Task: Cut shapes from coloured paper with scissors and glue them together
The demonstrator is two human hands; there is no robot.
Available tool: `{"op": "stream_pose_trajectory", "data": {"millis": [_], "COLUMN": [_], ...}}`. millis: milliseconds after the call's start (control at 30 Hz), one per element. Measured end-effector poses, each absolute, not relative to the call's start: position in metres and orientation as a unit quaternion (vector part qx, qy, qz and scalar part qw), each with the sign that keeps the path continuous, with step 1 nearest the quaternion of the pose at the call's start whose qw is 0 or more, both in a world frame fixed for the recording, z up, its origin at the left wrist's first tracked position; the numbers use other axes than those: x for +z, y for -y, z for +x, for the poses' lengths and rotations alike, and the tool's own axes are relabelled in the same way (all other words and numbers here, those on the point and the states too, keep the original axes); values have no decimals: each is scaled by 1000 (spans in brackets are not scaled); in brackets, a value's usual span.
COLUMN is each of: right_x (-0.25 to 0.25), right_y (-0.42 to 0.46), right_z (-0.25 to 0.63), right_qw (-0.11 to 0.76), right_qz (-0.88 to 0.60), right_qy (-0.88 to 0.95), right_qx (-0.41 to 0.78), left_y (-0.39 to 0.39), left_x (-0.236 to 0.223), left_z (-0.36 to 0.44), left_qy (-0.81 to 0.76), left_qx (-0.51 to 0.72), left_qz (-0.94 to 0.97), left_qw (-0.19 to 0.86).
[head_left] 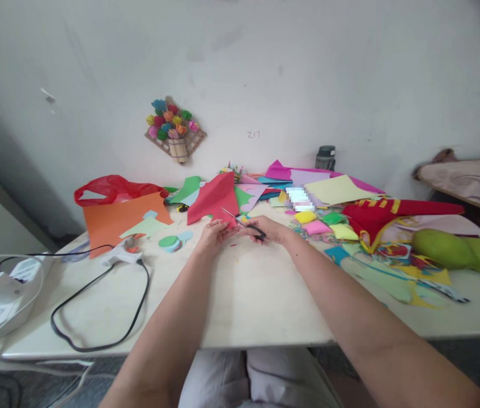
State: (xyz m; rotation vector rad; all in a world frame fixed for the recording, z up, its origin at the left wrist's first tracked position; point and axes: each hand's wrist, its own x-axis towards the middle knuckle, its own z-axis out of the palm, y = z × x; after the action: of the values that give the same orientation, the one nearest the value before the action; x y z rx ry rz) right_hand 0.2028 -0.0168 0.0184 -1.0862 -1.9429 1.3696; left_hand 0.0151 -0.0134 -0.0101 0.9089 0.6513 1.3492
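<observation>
My left hand (215, 234) is closed on the lower edge of a large sheet of red paper (216, 195), which stands up in front of it. A pair of scissors (256, 231) with dark handles is in my right hand (270, 229), its fingers wrapped round the handles. The scissor blades point up and to the left across the red paper. Whether the blades are parted is hard to make out. Left of my hands lie several green and light blue paper circles (169, 242). Small red scraps lie on the table just below my fingers.
An orange sheet (114, 221), a red plastic bag (116, 187) and a black cable (90, 347) lie to the left, near a power strip (10, 289). Coloured packets (316, 226), a red and yellow cloth (376, 218), green fruit (444, 249) and a cutter knife (444, 290) are at right.
</observation>
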Motion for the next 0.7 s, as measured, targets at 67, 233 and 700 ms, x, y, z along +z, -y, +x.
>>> {"op": "stream_pose_trajectory", "data": {"millis": [67, 233, 700], "right_x": [18, 16, 15], "right_y": [17, 15, 13], "right_z": [203, 206, 205], "right_qw": [259, 249, 242], "right_qz": [-402, -397, -396], "right_qy": [720, 733, 721], "right_qx": [503, 493, 515], "left_y": [14, 12, 12], "left_x": [-10, -11, -12], "left_z": [15, 14, 14], "left_qy": [-297, -310, -311], "left_qx": [587, 579, 572], "left_qz": [398, 419, 449], "left_qw": [639, 627, 612]}}
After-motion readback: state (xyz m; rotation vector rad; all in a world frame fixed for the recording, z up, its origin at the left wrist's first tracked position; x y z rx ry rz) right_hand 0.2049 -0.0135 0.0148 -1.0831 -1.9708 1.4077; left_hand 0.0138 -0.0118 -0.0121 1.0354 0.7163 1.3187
